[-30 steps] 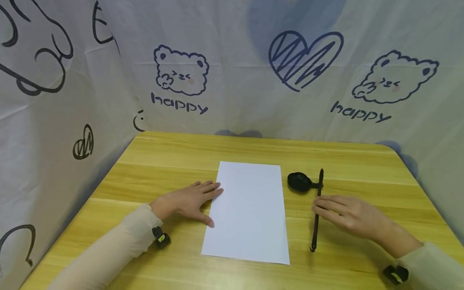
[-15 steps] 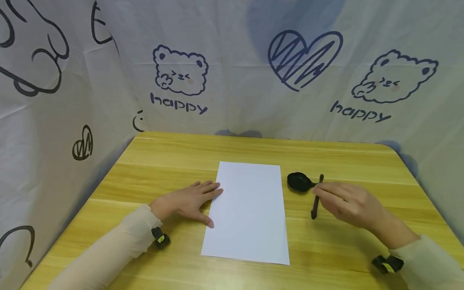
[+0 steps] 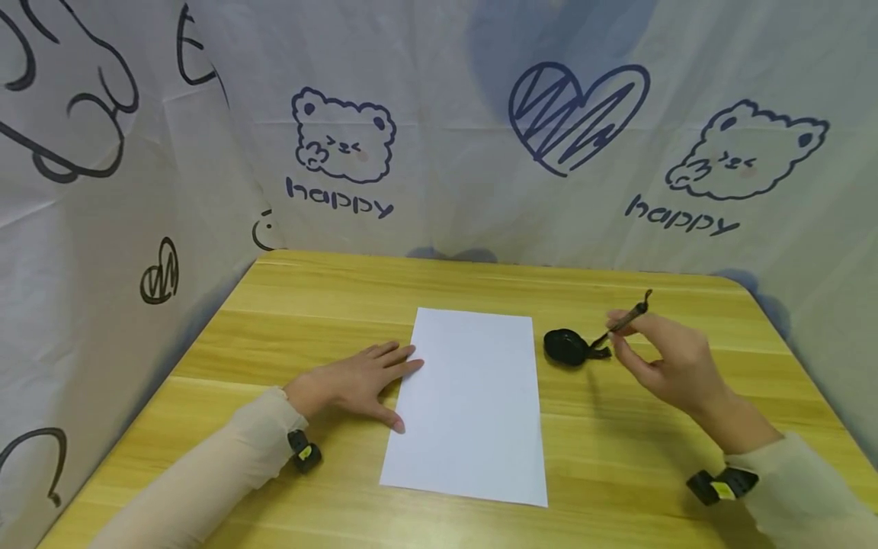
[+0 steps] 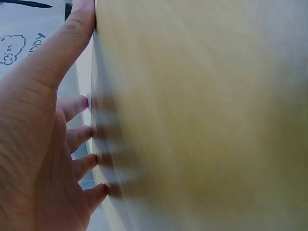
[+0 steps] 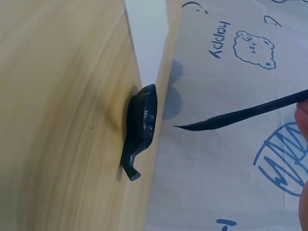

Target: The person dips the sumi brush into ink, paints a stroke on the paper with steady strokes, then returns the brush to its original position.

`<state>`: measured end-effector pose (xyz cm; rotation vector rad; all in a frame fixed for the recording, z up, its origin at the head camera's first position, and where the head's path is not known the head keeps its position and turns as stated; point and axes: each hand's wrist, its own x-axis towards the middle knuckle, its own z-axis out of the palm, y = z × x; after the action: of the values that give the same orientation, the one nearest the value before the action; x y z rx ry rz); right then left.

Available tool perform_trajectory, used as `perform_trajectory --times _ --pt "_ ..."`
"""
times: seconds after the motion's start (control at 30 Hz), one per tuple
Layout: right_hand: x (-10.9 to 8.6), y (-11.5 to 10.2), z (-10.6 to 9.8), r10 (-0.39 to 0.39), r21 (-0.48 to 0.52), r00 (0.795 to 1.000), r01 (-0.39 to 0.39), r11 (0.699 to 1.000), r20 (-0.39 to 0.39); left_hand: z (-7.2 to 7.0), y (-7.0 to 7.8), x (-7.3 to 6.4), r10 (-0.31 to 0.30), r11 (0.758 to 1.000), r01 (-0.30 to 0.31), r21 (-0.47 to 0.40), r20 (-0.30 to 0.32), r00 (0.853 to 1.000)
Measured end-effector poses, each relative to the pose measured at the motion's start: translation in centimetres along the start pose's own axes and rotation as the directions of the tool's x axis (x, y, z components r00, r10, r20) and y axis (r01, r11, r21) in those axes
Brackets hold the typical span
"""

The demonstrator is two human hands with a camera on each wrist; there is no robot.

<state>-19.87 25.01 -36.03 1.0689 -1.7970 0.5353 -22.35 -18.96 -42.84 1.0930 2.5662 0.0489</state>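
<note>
A white sheet of paper (image 3: 473,412) lies at the middle of the wooden table. My left hand (image 3: 357,380) rests flat and spread at its left edge, thumb and fingertips on the paper; in the left wrist view its fingers (image 4: 79,137) press down. My right hand (image 3: 679,362) pinches a dark writing brush (image 3: 631,316) by its shaft, loop end up and to the right. In the right wrist view the brush's pointed black tip (image 5: 202,125) is in the air beside a small black dish (image 5: 144,115) with a short handle. That dish stands right of the paper.
The yellow wooden table (image 3: 322,293) runs back to a white cloth wall (image 3: 453,175) printed with bears and hearts. Another cloth panel (image 3: 206,168) closes the left side. Black wrist cameras are strapped at both sleeves.
My right hand has lifted the brush off the dish handle and turned it, so its loop end now points up and its tip down toward the dish. The left hand stays put.
</note>
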Motion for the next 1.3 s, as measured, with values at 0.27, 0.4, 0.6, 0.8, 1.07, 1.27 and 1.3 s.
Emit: perform_trajectory --times 0.27,0.4,0.6,0.8,1.07,1.27,1.3 --pt "-0.6 1.1 0.3 0.289 0.073 0.957 -0.286 0.955 -0.032 0.1 0.0 0.0 -0.004 1.000 0.004 -0.027 -0.001 1.000" --pt "-0.9 1.3 0.4 0.455 0.114 0.890 -0.449 0.886 -0.032 0.1 -0.1 0.0 0.005 1.000 -0.006 -0.028 -0.015 1.000" --pt "-1.5 1.1 0.7 0.614 0.171 0.788 -0.600 0.782 -0.042 0.3 -0.1 0.1 0.016 0.999 -0.016 -0.033 -0.019 1.000" --pt "-2.3 1.4 1.5 0.672 0.258 0.738 -0.637 0.727 -0.070 0.3 -0.2 0.1 0.002 0.999 -0.003 -0.035 -0.018 1.000" --pt "-2.1 0.8 2.0 0.760 0.331 0.647 -0.705 0.627 -0.062 0.4 -0.1 0.2 -0.004 0.999 0.003 -0.038 -0.010 1.000" --pt "-1.9 0.5 2.1 0.806 0.375 0.591 -0.739 0.559 -0.038 0.3 -0.1 0.1 0.001 0.999 -0.001 -0.037 -0.007 1.000" --pt "-2.3 0.8 2.2 0.814 0.378 0.580 -0.746 0.548 -0.034 0.3 -0.1 0.1 0.001 0.999 -0.001 -0.039 -0.005 1.000"
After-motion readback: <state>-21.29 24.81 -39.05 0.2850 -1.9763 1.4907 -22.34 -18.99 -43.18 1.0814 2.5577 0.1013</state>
